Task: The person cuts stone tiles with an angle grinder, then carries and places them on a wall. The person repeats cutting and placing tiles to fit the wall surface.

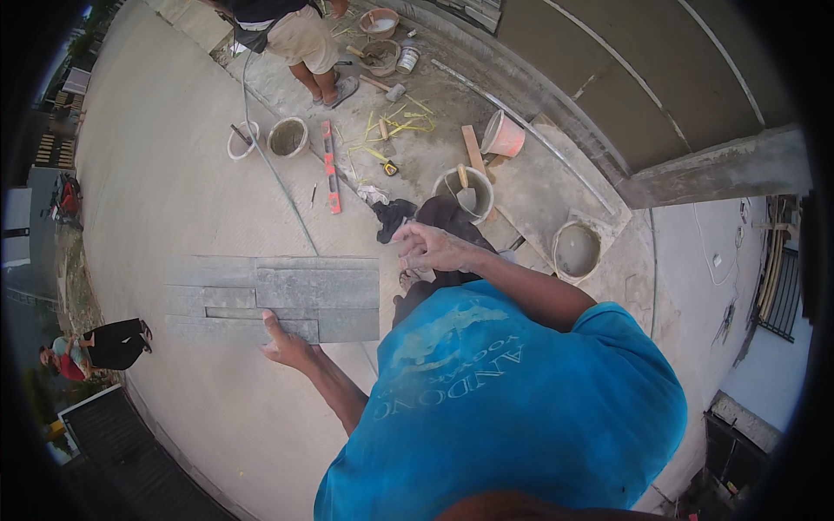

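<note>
My left hand [288, 346] grips the lower edge of a grey stone cladding panel [321, 286], its thumb lying on the face. The panel is made of staggered rectangular strips and is held out over the pavement, left of my body. My right hand [432, 248] is raised just beyond the panel's right end, apart from it. Its fingers are curled together; whatever they may pinch is too small to make out. Beyond this hand stands a bucket [445, 184] with a trowel [466, 191] in it, and a dark cloth [395, 219] lies nearby.
A red spirit level [331, 167], a tape measure [389, 168], a mallet [395, 91] and yellow straps [408, 122] lie ahead. Several buckets stand around, including a pink-and-white one [504, 135] and a mortar bucket [577, 250]. A hose [276, 174] crosses the pavement. A person [300, 43] stands ahead.
</note>
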{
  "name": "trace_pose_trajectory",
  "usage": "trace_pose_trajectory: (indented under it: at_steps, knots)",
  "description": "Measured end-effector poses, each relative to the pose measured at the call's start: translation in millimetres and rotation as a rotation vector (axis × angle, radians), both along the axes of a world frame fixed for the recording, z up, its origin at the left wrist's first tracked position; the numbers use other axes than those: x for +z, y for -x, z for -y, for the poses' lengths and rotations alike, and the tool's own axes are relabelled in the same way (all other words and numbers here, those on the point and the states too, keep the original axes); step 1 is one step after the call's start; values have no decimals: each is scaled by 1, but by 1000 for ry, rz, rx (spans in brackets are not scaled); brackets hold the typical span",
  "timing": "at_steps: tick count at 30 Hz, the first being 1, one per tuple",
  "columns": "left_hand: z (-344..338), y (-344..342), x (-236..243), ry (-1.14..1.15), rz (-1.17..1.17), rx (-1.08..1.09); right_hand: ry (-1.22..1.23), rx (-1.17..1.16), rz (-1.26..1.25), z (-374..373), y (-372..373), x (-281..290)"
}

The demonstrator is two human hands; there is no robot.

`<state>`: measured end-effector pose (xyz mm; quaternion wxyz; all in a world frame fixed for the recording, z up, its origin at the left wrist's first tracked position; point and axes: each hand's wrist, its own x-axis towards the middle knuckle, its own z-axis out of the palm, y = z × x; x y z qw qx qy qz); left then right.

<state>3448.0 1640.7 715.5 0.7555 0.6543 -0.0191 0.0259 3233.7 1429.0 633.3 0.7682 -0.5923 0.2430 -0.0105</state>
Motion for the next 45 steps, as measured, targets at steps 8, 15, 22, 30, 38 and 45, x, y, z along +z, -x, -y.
trace_pose_trajectory:
  at_steps: [8,15,22,30,38,45]
  knots:
    - [253,-64,23,229,311,-385,-345,-316,591,109,-93,18]
    - [570,-59,42,553,490,-701,-119,-1014,752,380,-151,40]
    - [813,-80,137,634,495,-860,255,-1405,940,612,-126,130]
    - [1005,-109,217,1016,263,-941,772,-1727,744,742,-83,209]
    - [1185,-181,254,1043,278,-1307,1480,-1768,693,829,-47,302]
    - [1319,-191,331,951,446,-1259,1958,-1638,466,946,-56,425]
